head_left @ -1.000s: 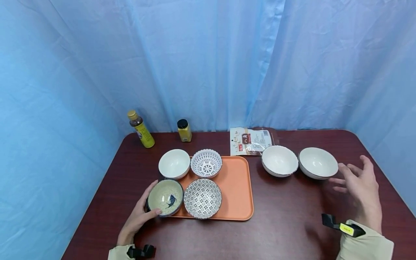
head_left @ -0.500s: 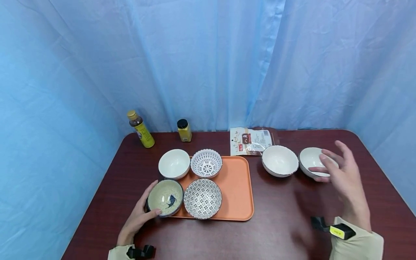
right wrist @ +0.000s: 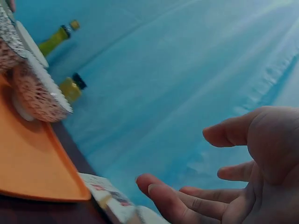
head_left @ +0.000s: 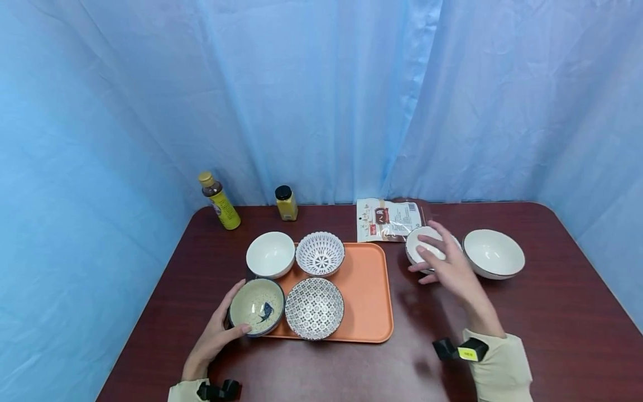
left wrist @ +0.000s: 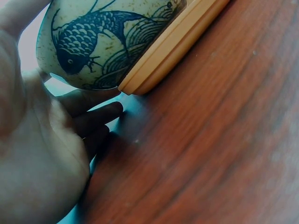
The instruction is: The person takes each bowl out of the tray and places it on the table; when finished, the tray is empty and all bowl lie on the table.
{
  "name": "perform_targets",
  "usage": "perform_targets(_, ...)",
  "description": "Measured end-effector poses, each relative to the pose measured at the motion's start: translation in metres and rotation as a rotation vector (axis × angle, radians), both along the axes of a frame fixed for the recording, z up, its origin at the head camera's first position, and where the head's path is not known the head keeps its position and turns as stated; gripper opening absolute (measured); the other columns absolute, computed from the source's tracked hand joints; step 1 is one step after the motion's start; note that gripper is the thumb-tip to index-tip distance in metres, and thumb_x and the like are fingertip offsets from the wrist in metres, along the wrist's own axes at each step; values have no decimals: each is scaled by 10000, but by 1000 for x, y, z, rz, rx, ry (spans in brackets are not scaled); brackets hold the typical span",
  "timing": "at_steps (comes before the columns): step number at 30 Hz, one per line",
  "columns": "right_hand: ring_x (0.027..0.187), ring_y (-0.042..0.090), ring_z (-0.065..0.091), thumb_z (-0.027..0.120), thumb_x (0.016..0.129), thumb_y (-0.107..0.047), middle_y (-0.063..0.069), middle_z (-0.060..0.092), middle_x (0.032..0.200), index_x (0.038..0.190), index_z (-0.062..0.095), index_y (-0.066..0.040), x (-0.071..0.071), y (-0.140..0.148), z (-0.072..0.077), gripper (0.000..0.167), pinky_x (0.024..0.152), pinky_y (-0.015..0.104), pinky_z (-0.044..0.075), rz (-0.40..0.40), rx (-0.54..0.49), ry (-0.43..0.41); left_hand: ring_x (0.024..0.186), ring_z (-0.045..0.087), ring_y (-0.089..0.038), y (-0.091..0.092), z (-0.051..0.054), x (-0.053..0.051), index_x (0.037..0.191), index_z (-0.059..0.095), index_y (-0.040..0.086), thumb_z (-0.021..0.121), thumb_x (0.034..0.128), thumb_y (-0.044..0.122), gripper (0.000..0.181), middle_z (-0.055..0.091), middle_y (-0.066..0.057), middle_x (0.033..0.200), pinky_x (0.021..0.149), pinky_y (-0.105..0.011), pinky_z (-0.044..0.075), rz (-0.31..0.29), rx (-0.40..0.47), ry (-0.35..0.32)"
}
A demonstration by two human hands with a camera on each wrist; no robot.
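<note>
At the front left of the orange tray (head_left: 366, 290), my left hand (head_left: 213, 338) holds a speckled bowl with a blue fish (head_left: 253, 304). Its thumb lies at the near rim and the fingers reach round the left side. In the left wrist view the fish on the bowl's outside (left wrist: 84, 42) shows beside the palm (left wrist: 37, 154). My right hand (head_left: 454, 271) hovers over a white dark-rimmed bowl (head_left: 414, 247), partly hiding it, fingers spread and holding nothing. A second white bowl (head_left: 493, 252) stands just right of it. The right wrist view shows those fingers (right wrist: 163, 196) apart.
A plain white bowl (head_left: 270, 254), a purple-patterned bowl (head_left: 320, 254) and a grey-patterned bowl (head_left: 313, 308) stand on the tray. Behind are a yellow-labelled bottle (head_left: 223, 206), a black-capped jar (head_left: 286, 205) and a food packet (head_left: 387, 219), before a blue curtain (head_left: 321, 100).
My right hand has moved left, from beside the far-right white bowl, across it, to above the neighbouring white bowl. My left hand and the bowls have stayed in place.
</note>
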State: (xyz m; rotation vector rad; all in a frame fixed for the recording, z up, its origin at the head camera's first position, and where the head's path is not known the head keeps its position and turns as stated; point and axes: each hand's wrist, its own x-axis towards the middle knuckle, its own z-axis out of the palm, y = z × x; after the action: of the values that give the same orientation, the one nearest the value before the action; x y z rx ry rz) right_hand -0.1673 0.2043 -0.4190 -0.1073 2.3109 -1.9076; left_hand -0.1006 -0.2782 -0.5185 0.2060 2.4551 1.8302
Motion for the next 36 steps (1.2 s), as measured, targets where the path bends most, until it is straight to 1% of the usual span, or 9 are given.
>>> perform_targets(2, 785, 66, 737, 490, 1057, -231, 320, 284, 1583, 1621, 18, -158, -3, -12, -7, 740, 625, 350, 592, 18, -10, -18, 1327, 339, 166, 0, -1, 0, 1599, 248, 105, 723, 843, 68, 893, 269, -202, 1632, 1012, -68, 288, -5, 1, 6)
perform_targets(5, 844, 168, 752, 499, 1051, -212, 312, 289, 1583, 1619, 49, -142, -8, -30, -20, 728, 643, 390, 594, 44, -26, -41, 1326, 342, 166, -1, -1, 0, 1598, 246, 99, 720, 841, 61, 895, 266, -207, 1633, 1012, -65, 287, -4, 5, 6)
perform_targets(9, 915, 325, 742, 507, 1048, -219, 302, 298, 1582, 1617, 84, -139, -16, -50, -40, 713, 660, 419, 596, 88, -17, -76, 1313, 357, 163, -1, -1, 1, 1598, 245, 99, 717, 842, 59, 893, 286, -178, 1628, 1009, -72, 301, 3, 8, -7)
perform_targets(11, 932, 355, 737, 509, 1048, -234, 292, 298, 1588, 1619, 85, -151, -20, -58, -49, 716, 662, 413, 597, 110, -13, -102, 1305, 371, 155, -1, -1, 1, 1599, 245, 103, 717, 844, 59, 891, 299, -160, 1622, 1005, -83, 315, 4, 8, -12)
perform_targets(17, 943, 333, 741, 516, 1046, -253, 246, 287, 1609, 1622, 99, -200, -30, -80, -62, 712, 660, 392, 593, 164, -50, -180, 1304, 382, 141, -1, 1, 3, 1600, 254, 133, 715, 845, 51, 888, 321, -107, 1606, 1000, -101, 333, 6, 6, -10)
perform_targets(23, 943, 326, 733, 504, 1049, -238, 266, 250, 1615, 1627, 61, -201, -40, -98, -68, 729, 651, 375, 591, 237, -122, -185, 1305, 364, 150, -1, 3, 3, 1598, 248, 108, 718, 846, 60, 888, 305, -131, 1620, 1001, -80, 309, 16, 1, -18)
perform_targets(27, 880, 267, 727, 510, 1045, -227, 234, 245, 1627, 1628, 63, -235, -46, -109, -74, 735, 643, 360, 588, 270, -141, -206, 1307, 357, 154, 0, 3, 2, 1599, 250, 113, 718, 846, 65, 887, 298, -134, 1629, 1003, -75, 299, 17, 1, -23)
perform_targets(31, 884, 251, 734, 531, 1038, -226, 195, 220, 1649, 1626, 61, -279, -51, -119, -78, 755, 646, 370, 593, 291, -168, -232, 1307, 351, 164, 0, 3, 1, 1599, 249, 112, 721, 846, 69, 889, 292, -141, 1632, 1004, -72, 294, 15, -1, -24)
perform_targets(36, 823, 220, 722, 527, 1040, -202, 210, 281, 1616, 1625, 23, -289, -55, -128, -81, 777, 643, 391, 598, 320, -194, -215, 1310, 345, 168, 0, 2, 0, 1597, 250, 101, 725, 841, 64, 894, 285, -157, 1633, 1007, -67, 285, 12, 0, -20)
